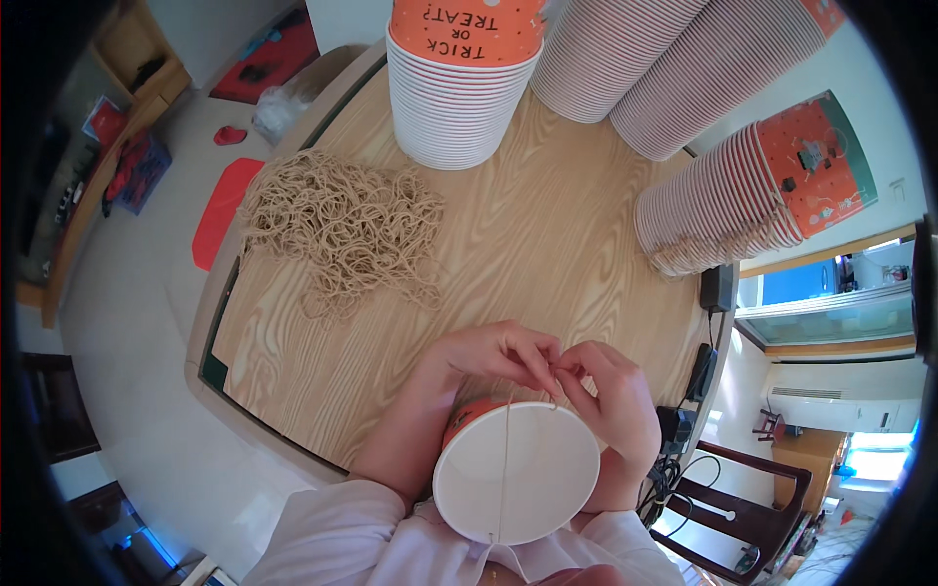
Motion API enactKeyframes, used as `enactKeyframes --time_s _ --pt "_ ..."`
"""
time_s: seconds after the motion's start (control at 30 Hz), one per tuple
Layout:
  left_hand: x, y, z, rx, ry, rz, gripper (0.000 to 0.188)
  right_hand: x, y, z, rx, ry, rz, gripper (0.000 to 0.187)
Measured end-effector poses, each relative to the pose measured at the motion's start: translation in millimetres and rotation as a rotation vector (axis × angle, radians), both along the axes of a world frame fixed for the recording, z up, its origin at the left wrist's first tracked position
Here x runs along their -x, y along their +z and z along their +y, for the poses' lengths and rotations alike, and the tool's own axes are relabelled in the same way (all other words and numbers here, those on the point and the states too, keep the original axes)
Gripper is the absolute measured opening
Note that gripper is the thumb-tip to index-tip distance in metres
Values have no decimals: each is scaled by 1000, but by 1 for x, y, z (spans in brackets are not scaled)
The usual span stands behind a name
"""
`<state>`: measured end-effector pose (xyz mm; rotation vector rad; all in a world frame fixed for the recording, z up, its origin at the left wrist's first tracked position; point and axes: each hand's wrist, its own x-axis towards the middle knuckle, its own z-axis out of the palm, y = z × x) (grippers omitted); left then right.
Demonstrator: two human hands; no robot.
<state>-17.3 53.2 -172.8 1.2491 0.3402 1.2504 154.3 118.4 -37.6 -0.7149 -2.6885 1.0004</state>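
A paper bucket (552, 474), white inside and orange outside, is tipped with its mouth facing up at me, close against my chest. A thin tan string (506, 459) runs across its opening from the near rim to the far rim. At the far rim my left hand (500, 352) pinches the string's end from the left. My right hand (614, 396) meets it there, thumb and finger closed on the same string just above a small loop at the rim. The fingertips nearly touch, so the exact crossing of the string is hidden.
A tangled heap of tan strings (342, 225) lies at the table's left. Tall stacks of nested buckets (459, 112) stand at the back. Another stack (718, 205), with strings hanging on it, leans at the right. Black adapters and cables (674, 430) line the right edge, near a dark chair (752, 498).
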Motion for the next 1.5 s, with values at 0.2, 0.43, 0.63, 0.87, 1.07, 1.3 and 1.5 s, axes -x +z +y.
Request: enactKeyframes --time_s 0.2,0.43,0.63,0.87,1.07,1.3,1.5 --pt "-2 5 -5 203 -79 -53 25 -3 1 2 -6 4 12 11" --pt "2 2 -1 71 -33 -134 17 -2 0 3 10 -49 0 10" --pt "-6 7 -1 157 25 -13 27 -3 -2 5 13 -50 -19 10" --pt "-4 6 -1 130 30 8 25 0 -1 3 32 -67 -16 10" --pt "-1 4 -2 264 -41 -254 16 0 -4 4 7 -106 1 9" --pt "-4 7 1 138 104 -46 27 1 -6 4 5 -123 -26 10" --pt "-3 8 1 159 76 -14 22 0 -6 4 17 -103 -24 11"
